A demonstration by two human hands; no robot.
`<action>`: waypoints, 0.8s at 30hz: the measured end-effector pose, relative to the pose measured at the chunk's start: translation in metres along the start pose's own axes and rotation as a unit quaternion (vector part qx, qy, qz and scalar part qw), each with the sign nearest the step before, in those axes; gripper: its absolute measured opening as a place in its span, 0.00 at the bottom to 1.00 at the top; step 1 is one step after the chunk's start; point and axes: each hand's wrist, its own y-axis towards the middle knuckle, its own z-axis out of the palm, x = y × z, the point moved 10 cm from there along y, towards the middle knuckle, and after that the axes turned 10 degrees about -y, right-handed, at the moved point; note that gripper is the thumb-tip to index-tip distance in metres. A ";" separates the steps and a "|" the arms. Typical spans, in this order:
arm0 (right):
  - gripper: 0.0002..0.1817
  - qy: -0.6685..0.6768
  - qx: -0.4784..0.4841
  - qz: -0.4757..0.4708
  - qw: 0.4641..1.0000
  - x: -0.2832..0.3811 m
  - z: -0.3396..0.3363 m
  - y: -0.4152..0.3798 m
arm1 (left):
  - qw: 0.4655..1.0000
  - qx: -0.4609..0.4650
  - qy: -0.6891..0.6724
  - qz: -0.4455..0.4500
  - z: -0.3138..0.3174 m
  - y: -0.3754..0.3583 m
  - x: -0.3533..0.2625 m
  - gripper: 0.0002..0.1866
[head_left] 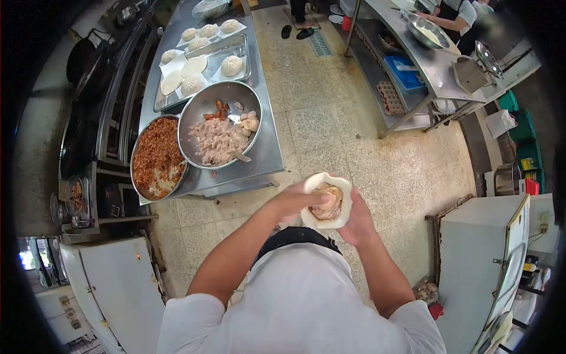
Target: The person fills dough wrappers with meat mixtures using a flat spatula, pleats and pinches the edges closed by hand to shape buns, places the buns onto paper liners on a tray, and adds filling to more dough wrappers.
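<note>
A round white dough wrapper (343,219) with a lump of pale meat filling (331,212) in its middle is held in front of my body. My left hand (296,202) is at its left side, the thumb pressed on the filling and the fingers closed at the wrapper's edge. Around the right side and underneath, my right hand (358,219) cups the wrapper, some of its fingers hidden by the dough. Nearest on the steel table are a bowl of meat filling (221,141) with a utensil in it and a bowl of reddish-brown filling (158,154).
Pleated buns (231,65) and flat wrappers (171,82) lie on paper and trays (240,44) on the left table (266,127). A co-worker (457,20) stands by a metal bowl (428,30) at the right table. White cabinets (121,289) flank me.
</note>
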 end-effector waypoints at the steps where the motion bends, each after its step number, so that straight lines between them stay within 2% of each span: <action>1: 0.34 0.015 -0.064 0.042 0.997 -0.016 -0.020 0.010 | 1.000 0.001 0.004 0.001 0.000 0.011 0.006 0.36; 2: 0.34 0.031 -0.130 0.082 0.988 -0.030 -0.040 0.011 | 0.997 -0.031 0.068 0.012 -0.007 0.021 0.009 0.36; 3: 0.34 0.030 -0.131 0.077 0.988 -0.024 -0.041 0.009 | 0.989 -0.062 0.131 0.024 -0.012 0.028 0.006 0.35; 5: 0.32 0.028 -0.037 0.002 0.999 0.001 -0.023 0.004 | 0.992 -0.035 0.112 0.051 -0.015 0.021 0.004 0.35; 7: 0.31 0.026 -0.069 -0.005 0.997 0.016 -0.005 -0.012 | 0.998 0.019 -0.031 0.058 0.009 -0.012 -0.021 0.39; 8: 0.30 0.023 -0.099 -0.011 0.995 0.019 -0.002 -0.017 | 0.996 0.015 -0.083 0.038 0.004 -0.016 -0.019 0.42; 9: 0.30 0.021 -0.097 -0.008 0.995 0.007 -0.006 -0.011 | 0.995 0.012 -0.086 0.040 0.001 -0.014 -0.013 0.42; 11: 0.31 0.089 -0.052 0.018 0.994 -0.028 -0.014 0.008 | 0.999 -0.042 0.000 -0.018 -0.014 -0.002 0.013 0.44; 12: 0.32 0.059 -0.126 0.060 0.989 -0.037 -0.019 0.012 | 0.984 -0.135 0.098 -0.058 -0.030 -0.006 0.012 0.46; 13: 0.32 0.056 -0.124 0.062 0.989 -0.034 -0.015 0.011 | 0.984 -0.136 0.096 -0.055 -0.034 -0.009 0.015 0.46; 15: 0.31 0.059 -0.002 0.030 0.998 -0.017 0.018 0.012 | 0.998 -0.020 -0.043 0.044 -0.024 -0.016 0.007 0.50; 16: 0.31 0.060 0.000 0.037 0.997 -0.016 0.029 0.007 | 0.998 -0.026 -0.048 0.045 -0.024 -0.031 0.003 0.50; 18: 0.33 0.001 -0.049 0.030 0.998 -0.011 0.038 0.001 | 0.979 -0.046 0.148 0.135 -0.022 -0.062 -0.026 0.51; 19: 0.33 0.000 -0.046 0.033 0.998 -0.021 0.038 0.006 | 0.978 -0.051 0.146 0.137 -0.025 -0.063 -0.026 0.51; 20: 0.32 0.028 -0.041 0.058 0.997 -0.040 0.035 0.017 | 0.943 -0.101 0.286 0.135 -0.034 -0.059 -0.027 0.51; 21: 0.30 0.056 -0.037 0.082 0.994 -0.057 0.033 0.026 | 0.886 -0.149 0.418 0.130 -0.043 -0.055 -0.027 0.51; 22: 0.31 0.040 -0.042 0.109 0.992 -0.065 0.036 0.036 | 0.886 -0.192 0.401 0.132 -0.056 -0.053 -0.025 0.48; 23: 0.31 0.038 -0.038 0.110 0.992 -0.065 0.038 0.035 | 0.886 -0.195 0.399 0.135 -0.064 -0.055 -0.019 0.48; 24: 0.31 -0.003 -0.007 0.079 0.997 -0.051 0.049 0.035 | 0.939 -0.181 0.245 0.157 -0.067 -0.060 -0.017 0.45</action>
